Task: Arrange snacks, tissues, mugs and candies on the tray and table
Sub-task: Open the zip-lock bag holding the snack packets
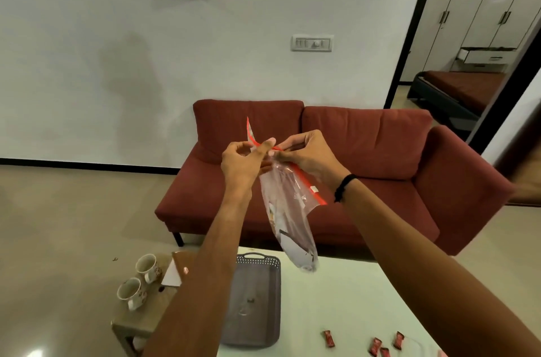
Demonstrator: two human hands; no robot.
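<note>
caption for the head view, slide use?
Both hands pinch a zip bag's red seal above the tray.

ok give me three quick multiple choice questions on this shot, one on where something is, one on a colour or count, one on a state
1. Where do the two mugs stand?
A. on the small side table left of the tray
B. inside the tray
C. on the sofa

2. What colour is the zip strip on the plastic bag?
A. blue
B. red
C. green

3. What is on the grey tray?
A. both mugs
B. the candies
C. none of the task items

Answers: 1 A, the mugs sit on the low table beside the tray. 2 B, a red strip runs between the left hand and right hand. 3 C, the candies lie on the white table.
</note>
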